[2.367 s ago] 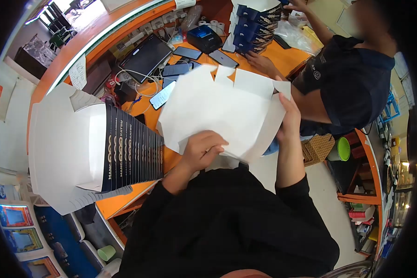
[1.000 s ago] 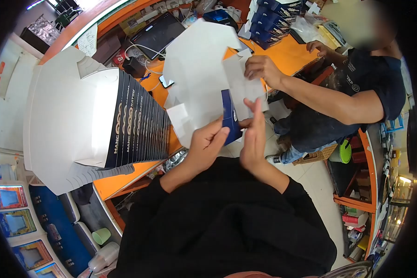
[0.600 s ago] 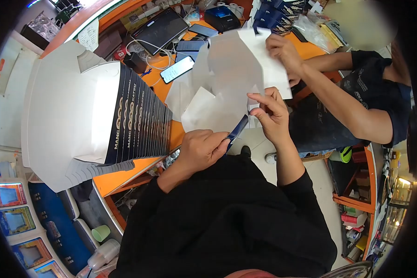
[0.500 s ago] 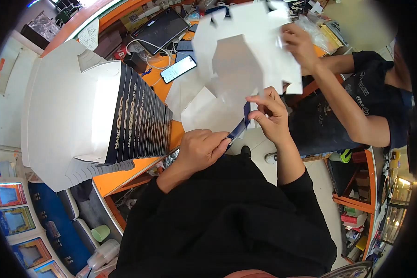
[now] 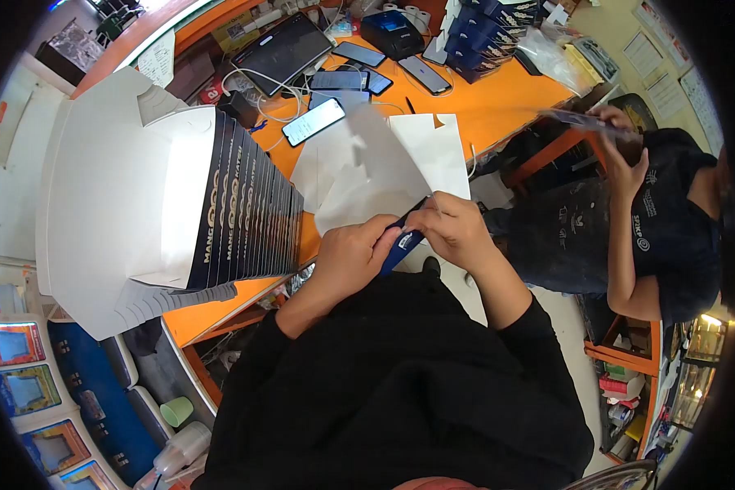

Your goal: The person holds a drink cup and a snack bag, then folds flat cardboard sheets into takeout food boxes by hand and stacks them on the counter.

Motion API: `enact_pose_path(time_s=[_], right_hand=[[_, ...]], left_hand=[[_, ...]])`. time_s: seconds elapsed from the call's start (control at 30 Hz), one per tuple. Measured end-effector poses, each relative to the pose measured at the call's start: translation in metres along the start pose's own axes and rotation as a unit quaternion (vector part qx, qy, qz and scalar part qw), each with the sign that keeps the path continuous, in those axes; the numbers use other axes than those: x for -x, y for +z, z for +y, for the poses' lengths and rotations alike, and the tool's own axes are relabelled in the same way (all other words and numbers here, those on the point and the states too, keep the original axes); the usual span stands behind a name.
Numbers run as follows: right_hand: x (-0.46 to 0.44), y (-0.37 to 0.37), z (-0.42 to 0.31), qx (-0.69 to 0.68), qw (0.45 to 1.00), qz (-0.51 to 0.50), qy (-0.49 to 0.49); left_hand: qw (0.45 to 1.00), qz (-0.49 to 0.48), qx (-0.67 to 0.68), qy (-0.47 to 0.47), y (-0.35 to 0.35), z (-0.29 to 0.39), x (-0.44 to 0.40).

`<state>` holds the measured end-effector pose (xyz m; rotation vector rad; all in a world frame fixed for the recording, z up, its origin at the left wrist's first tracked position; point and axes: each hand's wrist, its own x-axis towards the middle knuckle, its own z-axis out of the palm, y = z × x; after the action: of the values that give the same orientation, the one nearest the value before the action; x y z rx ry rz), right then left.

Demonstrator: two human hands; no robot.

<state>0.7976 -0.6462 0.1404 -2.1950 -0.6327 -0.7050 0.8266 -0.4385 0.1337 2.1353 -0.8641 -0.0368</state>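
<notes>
A white cardboard box blank [image 5: 371,159] with a dark blue printed side is held over the table's front edge. My left hand [image 5: 353,260] pinches its blue folded flap [image 5: 400,249] from the left. From the right, my right hand [image 5: 453,229] grips the same folded edge, fingertips close to my left thumb. Beneath and behind it lie more white sheets [image 5: 437,151]. To the left stands a tall nested stack of black-and-white boxes [image 5: 245,212] with printed lettering, not touched by either hand.
An orange table [image 5: 482,102] bears several phones [image 5: 314,122], a tablet [image 5: 282,53], cables and a black device [image 5: 392,33]. Folded blue boxes [image 5: 482,41] are stacked at the back. On the right a co-worker [image 5: 661,212] holds a blurred flat piece.
My right hand has moved left and down and closed on the folded edge. The co-worker has lifted a white blank off the table and drawn it away to the right.
</notes>
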Motion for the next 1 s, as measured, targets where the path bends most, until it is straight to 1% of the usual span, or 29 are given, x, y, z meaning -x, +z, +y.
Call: enact_pose_path(time_s=[0.07,0.1,0.17,0.23,0.27,0.3,0.33,0.37,0.4,0.5,0.53,0.6,0.63,0.7,0.8,0.87,0.9,0.97,1.0], right_hand=[[0.005,0.002,0.0,-0.027,0.998,-0.041,0.043],[0.007,0.003,0.0,-0.032,0.998,-0.024,0.044],[0.01,0.007,0.0,-0.044,0.998,0.008,0.043],[0.023,0.026,0.0,-0.077,0.973,0.156,0.15],[0.028,0.033,-0.003,-0.094,0.948,0.227,0.202],[0.029,0.036,-0.008,-0.233,0.903,0.219,0.287],[0.03,0.039,-0.014,-0.365,0.833,0.202,0.364],[0.03,0.04,-0.019,-0.487,0.738,0.18,0.431],[0.027,0.033,-0.023,-0.449,0.725,0.112,0.51],[0.045,0.023,-0.008,-0.389,0.773,0.05,0.498],[0.044,0.011,-0.01,-0.376,0.779,0.017,0.502],[0.055,-0.005,-0.003,-0.344,0.845,-0.011,0.409],[0.061,-0.011,0.0,-0.328,0.873,-0.026,0.361],[0.074,-0.021,0.002,-0.347,0.859,-0.034,0.375],[0.093,-0.023,0.003,-0.37,0.844,-0.039,0.385],[0.095,-0.026,-0.006,-0.384,0.787,-0.036,0.482],[0.094,-0.03,-0.012,-0.388,0.755,-0.035,0.527],[0.092,-0.022,-0.019,-0.381,0.753,0.0,0.537],[0.1,-0.015,-0.015,-0.39,0.768,0.017,0.508]], left_hand=[[0.999,0.005,-0.001,0.047,0.002,-0.002,0.001],[0.998,0.008,-0.002,0.069,0.003,-0.003,0.001],[0.998,0.043,-0.009,0.052,0.007,-0.004,0.001],[0.995,0.079,-0.037,0.047,0.009,-0.003,0.0],[0.992,0.097,-0.061,0.051,0.009,0.001,-0.001],[0.988,0.116,-0.086,0.055,0.01,0.003,-0.003],[0.99,0.092,-0.073,0.075,0.017,0.002,-0.002],[0.992,0.066,-0.06,0.094,0.027,-0.002,0.0],[0.991,0.04,-0.048,0.114,0.032,-0.006,0.001],[0.982,0.087,-0.058,0.158,0.009,0.001,-0.007],[0.982,0.136,-0.036,0.128,0.002,-0.007,-0.009],[0.952,0.234,-0.188,0.056,-0.015,-0.027,-0.012],[0.948,0.242,-0.197,0.054,-0.021,-0.031,-0.015],[0.939,0.261,-0.217,0.051,-0.033,-0.033,-0.018],[0.969,0.192,-0.149,0.041,-0.031,-0.047,-0.005],[0.986,0.138,0.001,-0.094,-0.02,-0.047,0.002],[0.978,0.109,0.076,-0.16,-0.014,-0.045,0.005],[0.969,0.135,0.146,-0.144,-0.003,-0.043,0.014],[0.963,0.149,0.18,-0.136,0.001,-0.043,0.02]])
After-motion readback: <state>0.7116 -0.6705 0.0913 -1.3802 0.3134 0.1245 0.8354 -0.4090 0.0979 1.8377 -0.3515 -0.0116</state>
